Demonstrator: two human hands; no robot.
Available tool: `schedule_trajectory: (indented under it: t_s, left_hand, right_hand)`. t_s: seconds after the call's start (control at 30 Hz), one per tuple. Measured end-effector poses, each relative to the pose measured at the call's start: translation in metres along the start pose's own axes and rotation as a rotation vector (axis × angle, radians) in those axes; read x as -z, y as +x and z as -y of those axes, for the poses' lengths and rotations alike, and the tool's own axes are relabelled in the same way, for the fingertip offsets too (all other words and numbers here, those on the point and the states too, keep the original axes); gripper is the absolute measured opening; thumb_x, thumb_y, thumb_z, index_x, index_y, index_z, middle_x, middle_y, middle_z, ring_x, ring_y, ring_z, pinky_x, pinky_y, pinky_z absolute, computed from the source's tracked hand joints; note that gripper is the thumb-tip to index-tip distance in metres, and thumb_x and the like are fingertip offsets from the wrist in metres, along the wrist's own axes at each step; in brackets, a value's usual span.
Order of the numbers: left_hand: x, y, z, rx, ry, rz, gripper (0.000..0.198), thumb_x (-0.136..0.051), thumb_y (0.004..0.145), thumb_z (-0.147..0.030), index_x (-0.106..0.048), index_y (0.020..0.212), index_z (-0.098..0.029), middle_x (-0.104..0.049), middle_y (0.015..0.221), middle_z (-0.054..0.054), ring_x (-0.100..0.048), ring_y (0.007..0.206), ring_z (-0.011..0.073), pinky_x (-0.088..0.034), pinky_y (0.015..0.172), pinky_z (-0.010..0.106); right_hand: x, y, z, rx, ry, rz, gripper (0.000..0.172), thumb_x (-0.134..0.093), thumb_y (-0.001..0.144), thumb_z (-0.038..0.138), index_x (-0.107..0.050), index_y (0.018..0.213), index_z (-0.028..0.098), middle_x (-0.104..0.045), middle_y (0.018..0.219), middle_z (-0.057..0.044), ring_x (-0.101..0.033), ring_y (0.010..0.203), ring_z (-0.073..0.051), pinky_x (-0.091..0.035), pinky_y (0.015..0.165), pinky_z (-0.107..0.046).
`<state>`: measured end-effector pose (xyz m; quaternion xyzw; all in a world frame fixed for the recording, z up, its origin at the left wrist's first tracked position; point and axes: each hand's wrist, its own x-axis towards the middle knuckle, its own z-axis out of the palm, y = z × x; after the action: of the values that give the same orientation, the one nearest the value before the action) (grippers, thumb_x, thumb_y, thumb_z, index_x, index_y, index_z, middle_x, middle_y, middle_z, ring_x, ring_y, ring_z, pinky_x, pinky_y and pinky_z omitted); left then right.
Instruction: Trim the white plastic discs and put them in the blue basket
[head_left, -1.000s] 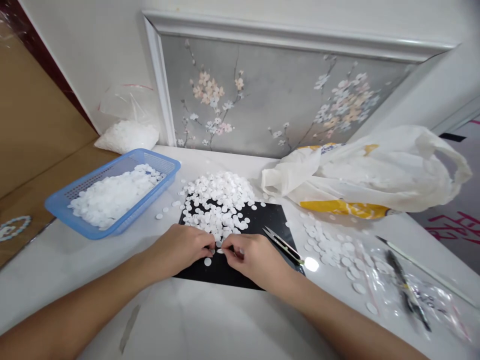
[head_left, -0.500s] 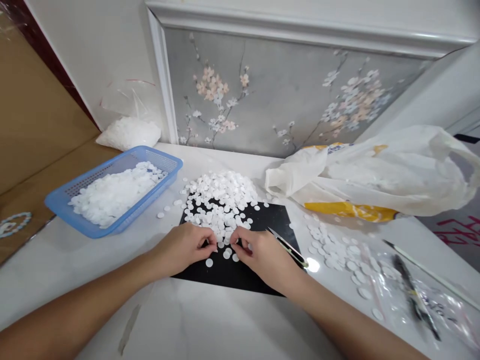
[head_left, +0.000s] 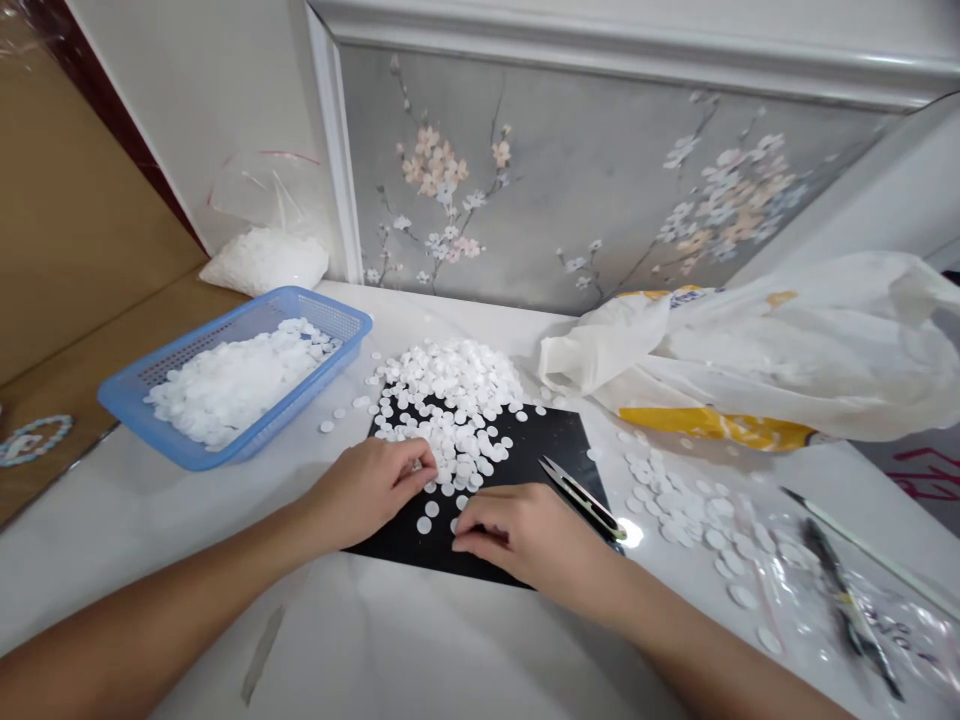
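Note:
A heap of small white round discs (head_left: 457, 375) spreads over the far part of a black mat (head_left: 562, 440). At the heap's near edge my left hand (head_left: 367, 490) is closed, thumb and index finger pinched together; what they hold, if anything, is hidden. Lower on the mat, my right hand (head_left: 532, 530) is also closed, with the edge of a white disc (head_left: 454, 524) showing at its fingertips. A couple of loose discs (head_left: 424, 525) lie between the hands. Thread snips (head_left: 581, 497) rest on the mat's right side, just beyond my right hand.
On the left stands a blue basket (head_left: 161, 440) of white discs, with a clear bag (head_left: 266, 260) of white pieces behind it. To the right are a white plastic bag (head_left: 750, 350), scattered discs (head_left: 667, 500), a pen (head_left: 847, 600) and a clear packet (head_left: 795, 610).
My right hand has drawn back toward me and slightly left, away from the heap. My left hand has shifted slightly up toward the discs. The camera view has moved a little.

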<state>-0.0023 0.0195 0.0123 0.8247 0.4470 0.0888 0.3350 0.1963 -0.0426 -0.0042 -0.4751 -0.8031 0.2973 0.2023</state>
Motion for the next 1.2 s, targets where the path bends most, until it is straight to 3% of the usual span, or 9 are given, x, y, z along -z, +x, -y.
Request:
schedule_trajectory:
  t_s: [0.1, 0.23, 0.47, 0.57, 0.73, 0.87, 1.03, 1.13, 1.2]
  left_hand:
    - [0.007, -0.001, -0.001, 0.000, -0.053, 0.003, 0.026, -0.041, 0.090, -0.036, -0.060, 0.079, -0.021, -0.053, 0.060, -0.005, -0.044, 0.054, 0.0109, -0.027, 0.053, 0.022]
    - [0.016, -0.003, -0.003, 0.016, -0.041, 0.134, 0.025, -0.047, 0.087, -0.039, -0.059, 0.075, -0.021, -0.045, 0.053, -0.006, -0.039, 0.050, 0.0107, -0.023, 0.049, 0.022]
    - [0.016, -0.005, -0.006, -0.027, -0.011, 0.175, 0.029, -0.037, 0.092, -0.032, -0.060, 0.080, -0.022, -0.058, 0.069, -0.003, -0.047, 0.059, 0.0117, -0.028, 0.055, 0.022]
    - [0.014, -0.003, -0.002, -0.015, -0.051, 0.152, 0.029, -0.034, 0.093, -0.031, -0.061, 0.086, -0.023, -0.049, 0.059, -0.004, -0.042, 0.054, 0.0116, -0.027, 0.054, 0.022]
    - [0.010, -0.001, 0.002, 0.032, -0.393, 0.140, 0.026, -0.037, 0.091, -0.033, -0.059, 0.092, -0.019, -0.043, 0.055, -0.005, -0.037, 0.050, 0.0095, -0.028, 0.051, 0.021]
    - [0.006, -0.001, -0.003, 0.238, -0.872, 0.189, 0.032, -0.045, 0.087, -0.044, -0.058, 0.092, -0.015, -0.048, 0.057, -0.004, -0.027, 0.040, 0.0045, -0.015, 0.040, 0.019]
    - [-0.002, -0.005, -0.010, 0.380, -1.192, 0.331, 0.043, -0.046, 0.081, -0.058, -0.055, 0.081, -0.016, -0.059, 0.062, 0.004, -0.041, 0.042, 0.0074, -0.007, 0.034, 0.018]
    - [-0.002, -0.006, -0.011, 0.341, -1.191, 0.235, 0.036, -0.052, 0.076, -0.052, -0.046, 0.069, -0.017, -0.049, 0.055, -0.002, -0.042, 0.043, 0.0071, -0.009, 0.033, 0.016]
    - [0.001, -0.006, -0.009, 0.304, -1.153, 0.140, 0.036, -0.050, 0.078, -0.049, -0.041, 0.063, -0.018, -0.044, 0.054, -0.003, -0.038, 0.041, 0.0057, -0.010, 0.033, 0.015]
  right_hand:
    - [0.011, -0.001, -0.003, -0.119, 0.084, -0.108, 0.017, -0.052, 0.091, 0.029, -0.065, 0.081, 0.023, -0.068, 0.075, 0.003, -0.060, 0.065, -0.012, -0.041, 0.063, -0.022]
    - [0.019, 0.002, -0.014, -0.271, 0.133, -0.254, 0.024, -0.038, 0.095, 0.030, -0.060, 0.091, 0.022, -0.054, 0.060, 0.004, -0.052, 0.056, -0.013, -0.039, 0.058, -0.024]
    - [0.016, 0.004, -0.020, -0.289, 0.126, -0.207, 0.023, -0.045, 0.091, 0.038, -0.057, 0.079, 0.023, -0.042, 0.055, 0.006, -0.040, 0.052, -0.012, -0.032, 0.051, -0.024]
    - [0.022, 0.002, -0.016, -0.283, 0.087, -0.174, 0.022, -0.044, 0.091, 0.035, -0.058, 0.079, 0.023, -0.045, 0.055, 0.005, -0.042, 0.052, -0.012, -0.033, 0.053, -0.025]
    - [0.031, -0.005, -0.015, -0.299, 0.113, -0.106, 0.026, -0.031, 0.092, 0.023, -0.057, 0.093, 0.022, -0.052, 0.062, 0.003, -0.049, 0.057, -0.013, -0.037, 0.059, -0.026]
    - [0.027, -0.005, 0.000, -0.235, 0.150, -0.050, 0.025, -0.031, 0.093, 0.020, -0.056, 0.094, 0.022, -0.052, 0.068, 0.003, -0.049, 0.063, -0.013, -0.038, 0.061, -0.025]
    - [0.018, 0.020, 0.050, -0.020, 0.130, -0.110, 0.013, -0.037, 0.091, 0.012, -0.048, 0.090, 0.020, -0.054, 0.087, -0.001, -0.052, 0.074, -0.013, -0.041, 0.065, -0.025]
    - [0.018, 0.033, 0.075, 0.122, 0.033, -0.030, 0.018, -0.041, 0.085, 0.005, -0.048, 0.093, 0.019, -0.050, 0.099, -0.005, -0.052, 0.082, -0.015, -0.045, 0.068, -0.025]
    - [0.022, 0.034, 0.080, 0.212, -0.006, -0.064, 0.025, -0.039, 0.085, 0.002, -0.049, 0.100, 0.019, -0.051, 0.105, -0.007, -0.053, 0.088, -0.015, -0.045, 0.074, -0.026]
